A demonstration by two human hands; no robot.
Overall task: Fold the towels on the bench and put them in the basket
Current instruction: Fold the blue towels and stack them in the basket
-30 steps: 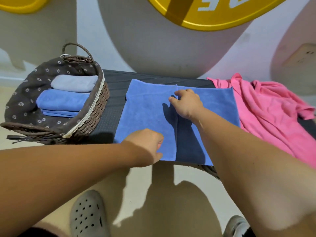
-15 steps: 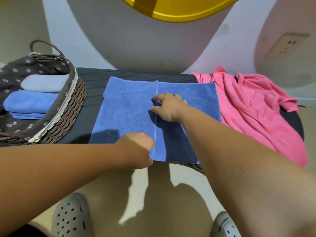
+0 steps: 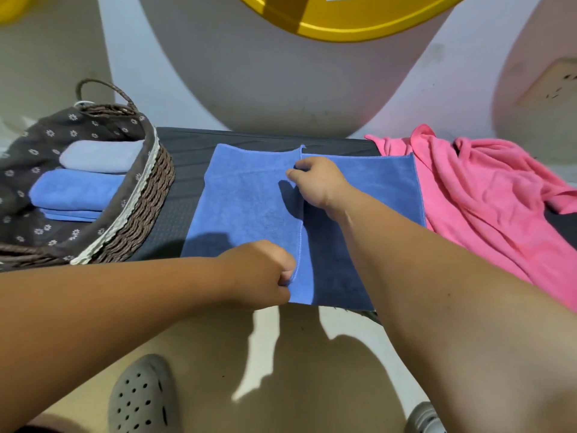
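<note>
A blue towel (image 3: 249,201) lies flat on the dark bench (image 3: 175,214), its left part folded over so a stitched edge runs down the middle. My left hand (image 3: 259,270) pinches that edge at the near end. My right hand (image 3: 315,182) pinches the same edge near the far end. A crumpled pink towel (image 3: 487,195) lies on the bench to the right, touching the blue one. The wicker basket (image 3: 137,220) with dark flowered lining stands at the left and holds a folded grey towel (image 3: 96,156) and folded blue towels (image 3: 75,192).
A wall with large grey and yellow shapes rises right behind the bench. A wall socket (image 3: 549,85) sits at the far right. My feet in grey perforated clogs (image 3: 143,398) stand on the beige floor below the bench's near edge.
Both hands have kept hold of the folded edge. My right hand has slid a little toward the far end of the edge. The view has shifted slightly.
</note>
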